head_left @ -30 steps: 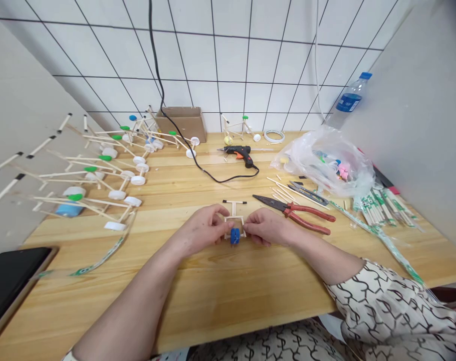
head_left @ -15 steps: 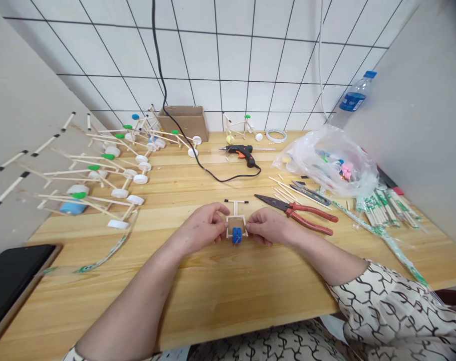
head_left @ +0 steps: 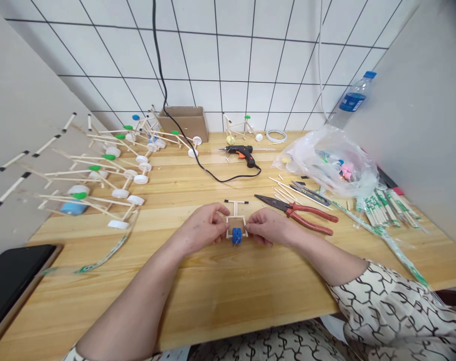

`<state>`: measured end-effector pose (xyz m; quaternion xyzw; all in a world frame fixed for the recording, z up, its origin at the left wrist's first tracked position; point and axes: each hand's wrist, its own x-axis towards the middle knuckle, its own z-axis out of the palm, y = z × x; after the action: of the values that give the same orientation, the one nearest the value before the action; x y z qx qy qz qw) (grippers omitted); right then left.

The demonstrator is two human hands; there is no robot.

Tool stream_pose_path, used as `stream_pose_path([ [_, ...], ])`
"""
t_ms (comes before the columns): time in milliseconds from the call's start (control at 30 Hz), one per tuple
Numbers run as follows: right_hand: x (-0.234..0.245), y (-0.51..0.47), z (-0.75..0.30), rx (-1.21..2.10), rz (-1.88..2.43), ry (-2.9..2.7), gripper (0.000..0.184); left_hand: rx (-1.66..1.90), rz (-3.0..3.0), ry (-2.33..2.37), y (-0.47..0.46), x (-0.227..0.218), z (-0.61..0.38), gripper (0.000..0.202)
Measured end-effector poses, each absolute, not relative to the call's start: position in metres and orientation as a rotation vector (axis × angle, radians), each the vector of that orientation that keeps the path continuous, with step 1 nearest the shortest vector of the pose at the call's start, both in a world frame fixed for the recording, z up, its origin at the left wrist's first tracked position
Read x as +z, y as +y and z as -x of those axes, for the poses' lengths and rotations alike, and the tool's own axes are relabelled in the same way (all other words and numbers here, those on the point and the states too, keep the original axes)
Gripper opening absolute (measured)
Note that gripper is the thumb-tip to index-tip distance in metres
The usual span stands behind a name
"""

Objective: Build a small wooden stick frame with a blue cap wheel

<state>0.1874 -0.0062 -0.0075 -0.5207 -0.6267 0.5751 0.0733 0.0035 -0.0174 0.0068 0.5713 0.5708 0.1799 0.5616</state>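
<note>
Between my hands is a small wooden stick frame (head_left: 236, 217), with a blue bottle-cap wheel (head_left: 236, 235) at its near end and a black-tipped crossbar (head_left: 236, 201) at its far end. The fingers of my left hand (head_left: 207, 225) are closed on the frame's left side. My right hand (head_left: 267, 226) pinches its right side near the wheel. Just right of my right hand lie red-handled pliers (head_left: 293, 210). Some fingertips are hidden behind the hands.
Several stick tricycle models (head_left: 107, 173) with cap wheels stand at left. A black glue gun (head_left: 243, 153) with its cord lies behind my hands. Thread snips (head_left: 310, 193), a plastic bag (head_left: 333, 160) and wrapped sticks (head_left: 386, 208) lie at right; a phone (head_left: 17, 286) is at left.
</note>
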Motion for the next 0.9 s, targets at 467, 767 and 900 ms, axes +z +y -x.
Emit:
stream_pose_path([
  [467,-0.0141,-0.0055,-0.189,1.724,1.546,-1.9,0.018,0.438,-1.322,1.32,-0.0159,0.0022,-0.0033,0.028],
  [767,-0.0103,-0.0066,-0.1872,1.74,1.54,-1.884,0.018,0.45,-1.32,1.313,-0.0156,0.0009,-0.0028,0.028],
  [900,-0.009,-0.0071,-0.187,1.735,1.555,-1.884,0.02,0.449,-1.328,1.314,-0.0157,0.0013,-0.0028,0.028],
])
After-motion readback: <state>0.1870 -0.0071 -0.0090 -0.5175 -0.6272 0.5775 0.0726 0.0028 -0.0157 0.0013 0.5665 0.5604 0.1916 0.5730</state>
